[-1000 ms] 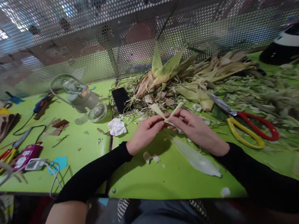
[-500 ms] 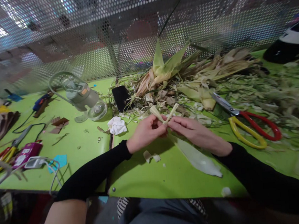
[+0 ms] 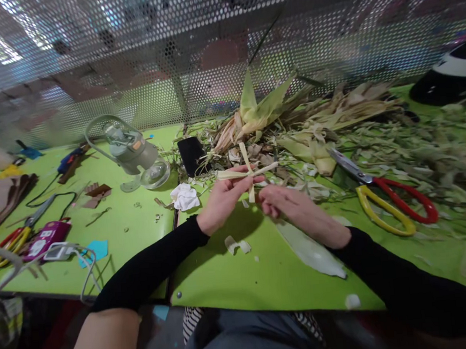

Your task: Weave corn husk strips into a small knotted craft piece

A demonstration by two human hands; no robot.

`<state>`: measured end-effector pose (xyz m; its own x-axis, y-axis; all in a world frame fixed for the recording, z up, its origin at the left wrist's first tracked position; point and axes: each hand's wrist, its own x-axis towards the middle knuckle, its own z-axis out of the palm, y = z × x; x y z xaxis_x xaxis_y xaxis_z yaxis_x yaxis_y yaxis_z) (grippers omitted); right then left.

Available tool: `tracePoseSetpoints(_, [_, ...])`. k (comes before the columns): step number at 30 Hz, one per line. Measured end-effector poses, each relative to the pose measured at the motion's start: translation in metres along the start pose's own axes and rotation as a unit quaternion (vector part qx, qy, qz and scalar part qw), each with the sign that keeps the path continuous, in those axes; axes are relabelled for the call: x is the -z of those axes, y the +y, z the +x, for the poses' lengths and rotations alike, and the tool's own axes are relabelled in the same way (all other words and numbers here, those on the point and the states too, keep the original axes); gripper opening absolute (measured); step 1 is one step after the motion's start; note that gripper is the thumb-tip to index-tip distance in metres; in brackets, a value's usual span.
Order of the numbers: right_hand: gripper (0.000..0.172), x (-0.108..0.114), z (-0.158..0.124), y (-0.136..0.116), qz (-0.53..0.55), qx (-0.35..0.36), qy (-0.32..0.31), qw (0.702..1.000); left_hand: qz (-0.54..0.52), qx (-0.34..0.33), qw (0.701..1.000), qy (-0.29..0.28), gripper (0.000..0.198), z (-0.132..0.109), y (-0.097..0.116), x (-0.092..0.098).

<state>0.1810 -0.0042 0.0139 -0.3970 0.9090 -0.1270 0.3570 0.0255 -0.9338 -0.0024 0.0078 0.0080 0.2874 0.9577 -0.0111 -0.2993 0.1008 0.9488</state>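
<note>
On the far left of the green surface (image 3: 225, 282), a purple device (image 3: 44, 239) is lying beside yellow-handled scissors (image 3: 8, 243), and a small desk fan (image 3: 128, 148) is tipping on its clear base further in. A crumpled white tissue (image 3: 184, 196) is sitting just left of us, with a black phone (image 3: 191, 153) beyond it.

We are holding the husk cross (image 3: 247, 172) up over the middle of the surface: two pale strips of corn husk crossed at right angles. Our left hand (image 3: 222, 199) is pinching it where the strips meet, fingers clenched on the husk cross. Our right hand (image 3: 292, 207) is sitting just below and right of it with fingers curled, and we cannot tell whether they are gripping the lower strip end.

A long pale husk leaf (image 3: 309, 249) is lying under our right wrist. Further right, a pile of corn husks (image 3: 293, 121) is spreading along the mesh wall, and red-and-yellow scissors (image 3: 384, 197) are resting at its near edge.

As we judge it, the crossing is being held by a single pinch, so the springy strips may be sliding apart if that grip loosens; dry husk could also be splitting if bent hard.
</note>
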Motion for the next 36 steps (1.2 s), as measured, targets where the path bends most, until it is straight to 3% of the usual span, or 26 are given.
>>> tracePoseSetpoints(4, [0.052, -0.013, 0.0, 0.003, 0.009, 0.002, -0.014, 1.0, -0.016, 0.042, 0.998, -0.043, 0.04, -0.003, -0.007, -0.007])
tracePoseSetpoints(11, [0.052, -0.017, -0.007, -0.003, -0.103, 0.084, -0.024, 0.991, -0.004, 0.043, 0.998, -0.053, 0.033, -0.008, -0.003, -0.006])
tracePoseSetpoints(20, [0.052, -0.021, -0.01, 0.001, -0.116, 0.119, -0.057, 0.985, 0.019, 0.075, 0.994, -0.075, 0.033, -0.005, -0.001, -0.001])
tracePoseSetpoints(21, [0.051, -0.018, -0.01, 0.0, -0.11, 0.123, -0.037, 0.985, 0.023, 0.078, 0.994, -0.071, 0.032, -0.003, 0.001, 0.001])
tracePoseSetpoints(23, [0.049, -0.009, -0.01, -0.002, -0.111, 0.146, 0.063, 0.981, 0.023, 0.091, 0.994, -0.059, 0.027, 0.0, 0.005, 0.004])
tracePoseSetpoints(25, [0.045, 0.001, -0.007, -0.005, -0.132, 0.177, 0.196, 0.955, 0.014, 0.112, 0.992, -0.052, 0.026, 0.002, 0.007, 0.007])
tracePoseSetpoints(26, [0.042, 0.005, -0.004, -0.005, -0.156, 0.179, 0.224, 0.945, 0.01, 0.119, 0.992, -0.049, 0.027, 0.003, 0.008, 0.008])
tracePoseSetpoints(31, [0.049, 0.01, 0.006, -0.006, -0.23, 0.158, 0.086, 0.956, 0.047, 0.09, 0.994, -0.051, 0.021, 0.003, 0.004, 0.008])
tracePoseSetpoints(36, [0.045, 0.006, -0.002, -0.01, -0.192, 0.162, 0.062, 0.966, 0.18, 0.089, 0.976, -0.086, 0.011, -0.002, 0.01, 0.003])
